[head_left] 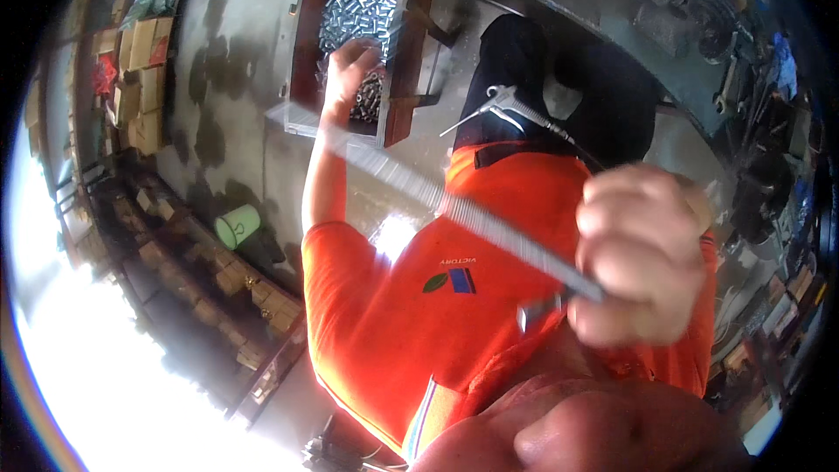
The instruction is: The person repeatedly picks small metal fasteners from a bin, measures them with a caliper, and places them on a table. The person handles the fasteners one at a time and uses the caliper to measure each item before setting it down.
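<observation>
My left hand (354, 65) reaches into an open wooden box (399, 120), its fingers curled over the metal parts; anything between them is hidden. Shiny silver cylindrical parts (360, 13) lie heaped in the far portion, and duller brownish ones (370, 98) are in the near portion. My right hand (642, 249) is raised close at the right, blurred and closed. From it a long, narrow grey striped bar (472, 214) stretches up and left, smeared by motion. A short metal cylinder (537, 311) also sticks out by its fingers.
An air blow gun (502, 107) with a hose lies over my dark trousers (511, 52). Cartons (149, 70) are stacked at the left, above shelves holding more boxes (175, 284). A pale green bucket (238, 226) lies on the floor. Wrenches and tools (730, 92) are at the right.
</observation>
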Demonstrator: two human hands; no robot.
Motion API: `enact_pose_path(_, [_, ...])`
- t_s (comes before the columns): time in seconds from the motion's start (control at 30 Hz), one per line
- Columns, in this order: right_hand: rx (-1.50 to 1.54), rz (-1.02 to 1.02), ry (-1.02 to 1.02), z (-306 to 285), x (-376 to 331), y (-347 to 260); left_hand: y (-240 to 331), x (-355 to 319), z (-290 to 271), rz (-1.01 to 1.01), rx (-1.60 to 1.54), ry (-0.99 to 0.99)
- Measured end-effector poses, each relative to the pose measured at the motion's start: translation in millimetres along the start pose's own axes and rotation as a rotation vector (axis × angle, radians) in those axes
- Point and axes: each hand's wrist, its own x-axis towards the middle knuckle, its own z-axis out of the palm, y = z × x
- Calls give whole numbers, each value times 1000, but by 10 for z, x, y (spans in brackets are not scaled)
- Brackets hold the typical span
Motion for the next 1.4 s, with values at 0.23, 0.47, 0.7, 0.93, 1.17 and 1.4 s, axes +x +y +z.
enact_pose_path(0.23, [72, 678, -191, 88, -874, 434, 533, -566, 1111, -76, -657, -424])
enact_pose_path(0.47, [6, 824, -64, 224, -1187, 489, 360, -650, 1641, -161, -673, -545])
enact_pose_path(0.7, [-23, 871, -163, 260, -1193, 526, 525, -718, 1649, 68, -300, -494])
enact_pose_path(0.93, [-38, 884, -79, 296, -1310, 551, 642, -781, 1727, 277, -212, -458])
enact_pose_path(1.17, [143, 869, 124, 419, -1424, 606, 616, -744, 1750, 155, -281, -538])
enact_pose_path(1.4, [92, 945, 13, 105, -1299, 369, 481, -490, 1588, 536, 425, -40])
